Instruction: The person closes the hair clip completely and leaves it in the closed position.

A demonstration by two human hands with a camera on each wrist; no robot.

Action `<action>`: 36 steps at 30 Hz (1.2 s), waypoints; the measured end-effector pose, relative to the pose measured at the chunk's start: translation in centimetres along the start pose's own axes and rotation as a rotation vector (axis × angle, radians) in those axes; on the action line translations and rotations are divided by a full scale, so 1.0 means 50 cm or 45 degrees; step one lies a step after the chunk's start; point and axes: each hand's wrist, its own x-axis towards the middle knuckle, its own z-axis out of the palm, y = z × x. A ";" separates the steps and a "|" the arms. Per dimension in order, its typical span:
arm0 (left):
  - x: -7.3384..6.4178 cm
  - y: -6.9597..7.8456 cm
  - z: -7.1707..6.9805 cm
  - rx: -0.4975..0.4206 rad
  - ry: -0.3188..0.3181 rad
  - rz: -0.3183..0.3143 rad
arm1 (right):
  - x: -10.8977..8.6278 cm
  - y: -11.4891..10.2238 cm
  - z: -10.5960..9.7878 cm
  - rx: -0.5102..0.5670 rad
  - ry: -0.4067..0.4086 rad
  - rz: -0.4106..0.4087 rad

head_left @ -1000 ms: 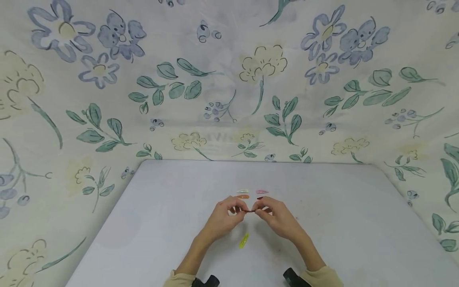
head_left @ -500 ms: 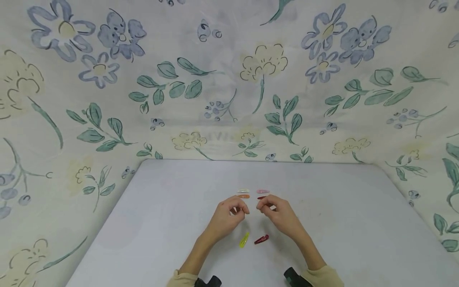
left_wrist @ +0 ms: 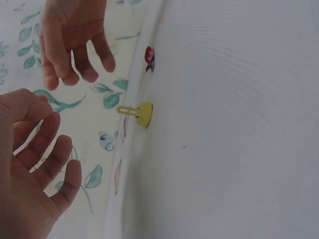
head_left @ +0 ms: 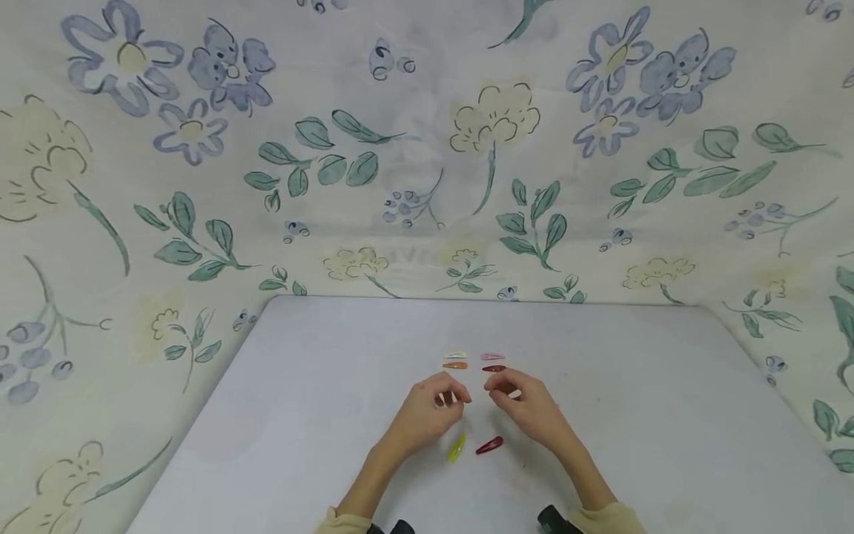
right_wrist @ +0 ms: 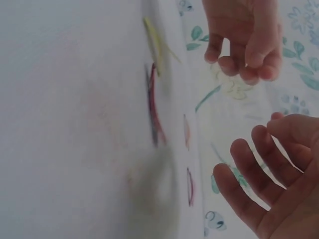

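Note:
My left hand (head_left: 432, 411) and right hand (head_left: 523, 404) hover apart over the table, fingers loosely bent, with nothing between them. Below them lie two snap hair clips: a yellow hair clip (head_left: 457, 448), nearer the left hand, and a dark red hair clip (head_left: 490, 445) to its right. In the left wrist view the yellow clip's slotted tongue (left_wrist: 128, 110) stands out from its body. The right wrist view shows the dark red clip (right_wrist: 154, 109) edge-on beside the yellow one. Just beyond the right fingertips lies another dark red clip (head_left: 494, 368).
Beyond the hands, a white clip (head_left: 456, 355) and an orange clip (head_left: 455, 365) lie at left, with a pink clip (head_left: 492, 356) at right. The white table (head_left: 300, 386) ends at a floral cloth backdrop (head_left: 414, 148).
One second ago both hands pinched a dark clip between them. By half a second ago it lay on the table beside the yellow clip, and the hands had parted. The head view has shifted slightly.

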 end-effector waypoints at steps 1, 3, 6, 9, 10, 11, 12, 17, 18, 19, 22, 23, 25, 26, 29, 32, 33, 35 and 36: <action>0.000 0.002 0.001 0.017 -0.006 -0.009 | -0.002 0.003 -0.003 -0.002 -0.006 0.005; -0.001 0.005 0.004 0.037 -0.023 -0.023 | -0.007 0.011 -0.010 -0.012 -0.019 0.012; -0.003 0.008 0.007 0.059 -0.057 -0.043 | -0.016 0.023 -0.018 -0.029 -0.044 0.030; -0.009 0.007 0.010 0.083 -0.094 -0.055 | -0.024 0.033 -0.021 -0.052 -0.073 0.043; -0.010 0.007 0.012 0.102 -0.106 -0.055 | -0.026 0.036 -0.022 -0.062 -0.084 0.050; -0.012 0.006 0.013 0.119 -0.119 -0.054 | -0.029 0.038 -0.023 -0.075 -0.095 0.050; -0.013 0.005 0.015 0.140 -0.132 -0.048 | -0.031 0.040 -0.024 -0.089 -0.109 0.053; -0.015 0.003 0.026 0.255 -0.197 0.029 | -0.041 0.042 -0.028 -0.187 -0.171 -0.013; -0.016 0.004 0.028 0.282 -0.205 0.046 | -0.043 0.042 -0.028 -0.208 -0.184 -0.029; -0.016 0.005 0.029 0.315 -0.212 0.061 | -0.044 0.041 -0.028 -0.233 -0.196 -0.046; -0.016 0.007 0.032 0.423 -0.230 0.085 | -0.047 0.038 -0.026 -0.307 -0.222 -0.082; -0.017 0.008 0.033 0.461 -0.238 0.088 | -0.049 0.038 -0.024 -0.332 -0.232 -0.085; -0.018 0.011 0.034 0.532 -0.258 0.097 | -0.051 0.036 -0.022 -0.364 -0.254 -0.088; -0.019 0.012 0.035 0.560 -0.273 0.096 | -0.053 0.035 -0.021 -0.376 -0.263 -0.087; -0.020 0.016 0.039 0.635 -0.319 0.089 | -0.056 0.034 -0.017 -0.408 -0.289 -0.094; -0.022 0.019 0.042 0.683 -0.353 0.080 | -0.056 0.035 -0.014 -0.453 -0.304 -0.119; -0.023 0.018 0.044 0.702 -0.360 0.079 | -0.056 0.035 -0.013 -0.471 -0.306 -0.134; -0.023 0.019 0.047 0.734 -0.372 0.081 | -0.055 0.038 -0.011 -0.508 -0.302 -0.166; -0.023 0.020 0.048 0.748 -0.376 0.085 | -0.056 0.040 -0.010 -0.530 -0.298 -0.180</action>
